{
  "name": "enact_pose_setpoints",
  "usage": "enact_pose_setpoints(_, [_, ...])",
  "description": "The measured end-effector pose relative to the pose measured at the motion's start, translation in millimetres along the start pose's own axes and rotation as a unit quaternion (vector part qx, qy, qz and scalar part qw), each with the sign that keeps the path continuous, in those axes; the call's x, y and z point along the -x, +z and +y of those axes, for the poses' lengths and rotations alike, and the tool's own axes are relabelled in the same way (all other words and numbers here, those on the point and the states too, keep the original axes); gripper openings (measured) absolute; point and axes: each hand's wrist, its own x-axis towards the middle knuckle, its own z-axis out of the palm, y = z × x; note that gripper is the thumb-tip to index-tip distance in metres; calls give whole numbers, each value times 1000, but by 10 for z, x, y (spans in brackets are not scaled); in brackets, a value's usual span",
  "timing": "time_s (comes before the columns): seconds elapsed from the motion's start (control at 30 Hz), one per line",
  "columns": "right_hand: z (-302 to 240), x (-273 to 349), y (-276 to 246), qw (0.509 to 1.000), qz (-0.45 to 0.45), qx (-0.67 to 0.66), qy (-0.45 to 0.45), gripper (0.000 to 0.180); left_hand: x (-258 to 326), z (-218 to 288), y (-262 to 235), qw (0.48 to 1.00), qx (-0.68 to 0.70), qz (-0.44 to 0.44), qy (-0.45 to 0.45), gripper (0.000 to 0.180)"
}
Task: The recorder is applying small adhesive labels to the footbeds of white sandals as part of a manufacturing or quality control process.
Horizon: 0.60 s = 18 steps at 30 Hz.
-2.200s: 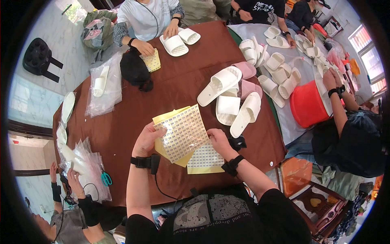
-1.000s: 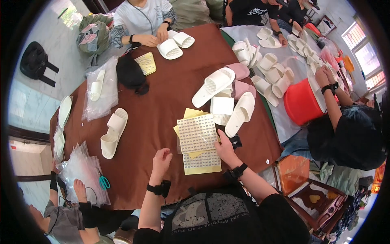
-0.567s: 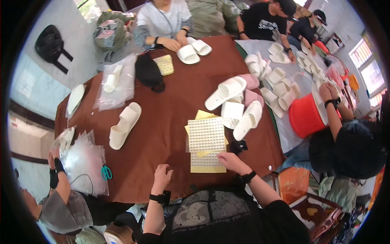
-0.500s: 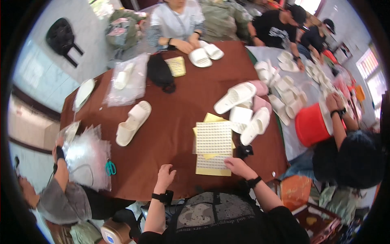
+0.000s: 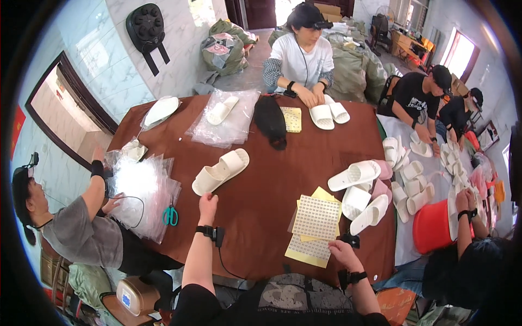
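My left hand [image 5: 207, 207] is reached out over the brown cloth, its fingers closed at the near end of a single white slipper [image 5: 222, 171]. That slipper lies flat and slanted, with its wide strap upward. At the right edge of overlapping sticker sheets [image 5: 317, 218], my right hand [image 5: 342, 255] has thumb and fingers pressed together; anything between them is too small to tell. The sheets are white with rows of small printed labels on yellow backing. Just beyond them lies a pile of white slippers [image 5: 356, 201] with pink slippers [image 5: 380, 190] among them.
Clear plastic bags [image 5: 136, 198] and teal scissors [image 5: 170, 215] lie at left, beside a seated co-worker. Across the table [image 5: 261, 212], another person handles a white slipper pair [image 5: 329, 113]. A red bucket [image 5: 432, 225] and more slippers stand at right, with people working there.
My left hand has moved forward from the table's near edge to the slipper, and its fingers have closed. My right hand stays by the sticker sheets. The view has tilted up and turned.
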Motion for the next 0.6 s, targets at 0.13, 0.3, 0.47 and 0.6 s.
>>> enact_pose_setpoints(0.13, [-24,-8,-29,999,11,-6,35,27,-364,111,109,966,-162,138,150,31])
enact_pose_setpoints(0.3, [188,-13,-5,998,16,-13,52,25,-546,561,437,954,-214,21,208,30])
enact_pose_setpoints(0.47, [68,-2,35,998,17,21,55,25,-654,622,865,948,-266,-23,174,34])
enact_pose_setpoints(0.6, [208,-64,83,997,-9,9,76,30,-945,157,1097,997,35,-29,62,34])
